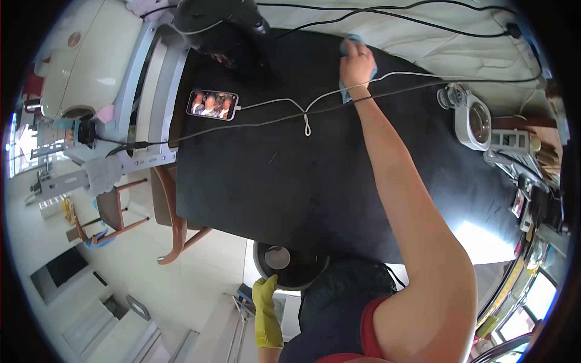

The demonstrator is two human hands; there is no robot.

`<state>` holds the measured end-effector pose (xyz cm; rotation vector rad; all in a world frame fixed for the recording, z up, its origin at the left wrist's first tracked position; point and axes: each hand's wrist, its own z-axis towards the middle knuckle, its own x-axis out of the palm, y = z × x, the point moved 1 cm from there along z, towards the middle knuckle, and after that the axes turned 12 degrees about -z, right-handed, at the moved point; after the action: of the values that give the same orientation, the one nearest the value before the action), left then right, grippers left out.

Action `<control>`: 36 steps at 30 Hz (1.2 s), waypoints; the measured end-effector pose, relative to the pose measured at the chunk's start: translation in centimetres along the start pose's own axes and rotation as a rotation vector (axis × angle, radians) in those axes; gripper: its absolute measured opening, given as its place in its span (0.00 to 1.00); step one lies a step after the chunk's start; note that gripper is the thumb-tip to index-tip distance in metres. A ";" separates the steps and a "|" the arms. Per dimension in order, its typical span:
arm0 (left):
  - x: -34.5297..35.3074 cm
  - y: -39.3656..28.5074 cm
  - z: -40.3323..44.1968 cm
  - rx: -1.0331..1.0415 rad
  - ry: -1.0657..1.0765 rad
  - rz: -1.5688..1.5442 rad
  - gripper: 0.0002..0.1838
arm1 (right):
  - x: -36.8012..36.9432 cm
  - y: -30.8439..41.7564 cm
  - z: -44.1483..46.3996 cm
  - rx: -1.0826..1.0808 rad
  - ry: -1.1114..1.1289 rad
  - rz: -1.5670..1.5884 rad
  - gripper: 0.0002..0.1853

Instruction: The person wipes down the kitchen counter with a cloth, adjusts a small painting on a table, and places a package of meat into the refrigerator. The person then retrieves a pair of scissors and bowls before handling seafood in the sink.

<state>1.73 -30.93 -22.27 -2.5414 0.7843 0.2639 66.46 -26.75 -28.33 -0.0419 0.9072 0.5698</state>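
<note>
Currently, the step in hand reads as a wiping pass: my bare right hand point(357, 65) is palm down at 1 o'clock, fingers curled onto a bunched light-blue cloth point(345, 95) near the far edge of the matte black tabletop point(260, 175). At 6 o'clock, below the near edge, is a dark round open container point(262, 266) with a pale disc-shaped item point(278, 258) inside. My left hand point(267, 314), in a yellow rubber glove, is at its rim and appears to grip it; the finger wrap underneath is hidden. A thin white charging cable point(272, 101) and a dark grey cord point(266, 123) cross at my right wrist. The cable runs to a lit smartphone point(212, 105) between 10 and 11 o'clock, beside a tall black appliance point(225, 36) at 11 o'clock. In my judgement, any onward stroke calls for flat, even pressure on the cloth, with the wrist kept low and clear of both lines. Snagging either could drag the phone. Simultaneously, the container calls for a steady, level left-hand hold.
</note>
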 end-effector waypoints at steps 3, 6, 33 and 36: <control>-0.1 0.6 0.3 -0.012 0.016 -0.043 0.11 | 0.7 5.2 -0.1 -0.211 0.037 0.227 0.23; 0.1 0.4 0.1 -0.033 0.014 -0.061 0.11 | 1.0 8.7 -0.1 -0.321 0.061 0.343 0.19; -0.9 2.7 1.4 0.029 0.098 -0.123 0.11 | -7.8 13.1 -12.0 -0.242 0.210 0.187 0.20; -1.0 3.4 1.6 0.028 0.086 -0.160 0.11 | -4.0 14.1 -8.3 -0.335 0.189 0.259 0.19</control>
<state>-1.08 -32.19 -24.67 -2.5863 0.6064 0.0907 51.61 -18.78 -27.70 -0.2875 0.9990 0.9682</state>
